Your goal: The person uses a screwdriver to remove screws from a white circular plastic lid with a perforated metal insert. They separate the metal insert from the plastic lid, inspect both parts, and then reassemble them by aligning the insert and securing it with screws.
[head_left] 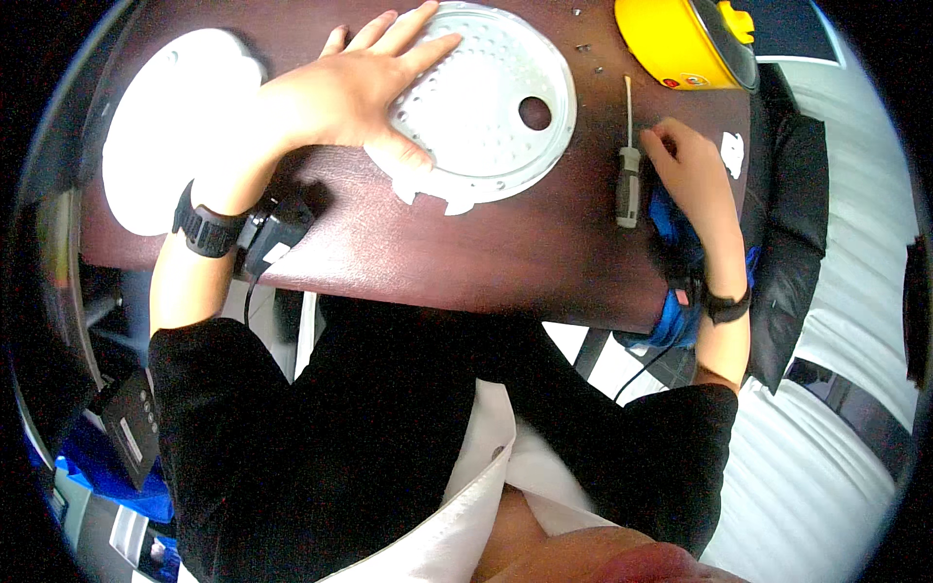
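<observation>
A round pale grey plate (486, 117) lies on the table, dotted with small bumps or perforations, with one larger round hole and tabs on its near rim. My left hand (360, 97) rests on its left part, open, fingers spread wide. To the right of the plate is a screwdriver (629, 185) with a grey handle, its shaft pointing away from me. My right hand (688, 170) is just right of the screwdriver, fingers curled and thumb and index finger close together. Whatever those fingertips hold, if anything, cannot be made out. Several small screws (583, 47) lie beyond the screwdriver.
A smooth white oval piece (170, 136) lies at the table's left. At the far right stands a yellow pot-like appliance (675, 44). Near my left wrist is a black device (280, 231) with a cable. Blue material (671, 219) lies under my right forearm, beside a white scrap (733, 154).
</observation>
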{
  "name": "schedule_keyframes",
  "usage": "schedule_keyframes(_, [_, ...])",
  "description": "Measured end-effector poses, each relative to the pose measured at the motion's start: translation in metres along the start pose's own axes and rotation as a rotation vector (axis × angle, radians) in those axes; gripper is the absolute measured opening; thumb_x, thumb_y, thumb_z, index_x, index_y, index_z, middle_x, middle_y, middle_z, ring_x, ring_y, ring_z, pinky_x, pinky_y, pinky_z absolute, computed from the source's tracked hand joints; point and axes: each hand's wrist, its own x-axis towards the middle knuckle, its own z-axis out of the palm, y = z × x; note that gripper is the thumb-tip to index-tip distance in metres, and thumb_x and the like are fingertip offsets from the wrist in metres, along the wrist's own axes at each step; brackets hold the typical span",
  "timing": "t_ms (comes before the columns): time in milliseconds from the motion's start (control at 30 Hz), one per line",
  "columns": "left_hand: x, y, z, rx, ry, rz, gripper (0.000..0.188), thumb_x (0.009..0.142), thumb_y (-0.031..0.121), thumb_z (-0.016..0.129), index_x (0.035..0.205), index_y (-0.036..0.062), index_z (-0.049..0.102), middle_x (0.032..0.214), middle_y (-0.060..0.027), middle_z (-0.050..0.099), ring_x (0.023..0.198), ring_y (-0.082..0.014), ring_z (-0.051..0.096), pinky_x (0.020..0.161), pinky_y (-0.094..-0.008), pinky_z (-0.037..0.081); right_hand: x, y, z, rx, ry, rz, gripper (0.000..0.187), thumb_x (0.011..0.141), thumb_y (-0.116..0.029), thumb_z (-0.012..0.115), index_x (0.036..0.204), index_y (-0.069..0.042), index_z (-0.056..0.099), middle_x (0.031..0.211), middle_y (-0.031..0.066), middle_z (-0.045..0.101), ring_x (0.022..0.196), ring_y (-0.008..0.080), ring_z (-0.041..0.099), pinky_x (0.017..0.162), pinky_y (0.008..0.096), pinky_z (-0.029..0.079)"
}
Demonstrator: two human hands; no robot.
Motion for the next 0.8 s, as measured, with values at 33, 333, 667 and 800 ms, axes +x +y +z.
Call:
schedule_keyframes(33, [0.002,0.0,0.002,-0.002,0.041,0.003,0.115,0.06,0.054,0.075,0.147,0.0103,0.014,0.151,-0.0235,0.001,0.139,-0.0432,0.006,0.11,-0.0577,0.011,0.011,0.012,0.003,0.035,0.018,-0.068,0.022,0.087,-0.024,0.057,0.084,-0.002,0.061,0.073,0.0182,0.061,0.07,0.0338,0.061,0.063,0.0395,0.047])
schedule_keyframes(333, [0.009,-0.018,0.032,0.027,0.147,-0.042,0.125,0.046,0.044,0.084,0.148,0.021,0.016,0.154,-0.0138,0.003,0.14,-0.0405,0.007,0.108,-0.0627,0.013,0.11,0.001,0.026,0.101,-0.112,-0.203,0.022,0.086,-0.022,0.059,0.088,0.0,0.061,0.061,0.005,0.057,0.05,0.0129,0.055,0.05,0.0299,0.045])
schedule_keyframes(667, [0.009,-0.018,0.032,-0.002,0.145,-0.029,0.125,0.046,0.043,0.084,0.148,0.0187,0.016,0.154,-0.0141,0.003,0.139,-0.0424,0.008,0.107,-0.0635,0.015,0.182,-0.006,0.041,0.002,-0.127,-0.061,0.02,0.086,-0.021,0.058,0.09,-0.002,0.06,0.065,0.0137,0.062,0.053,0.0239,0.061,0.053,0.0361,0.049])
schedule_keyframes(800, [0.009,-0.019,0.031,-0.013,0.155,-0.031,0.124,0.046,0.042,0.084,0.148,0.0184,0.016,0.154,-0.0144,0.003,0.139,-0.0428,0.009,0.107,-0.0634,0.015,0.183,0.003,0.049,-0.076,0.071,-0.353,0.018,0.084,-0.019,0.059,0.095,-0.004,0.056,0.078,0.0183,0.063,0.075,0.0355,0.062,0.067,0.0418,0.049])
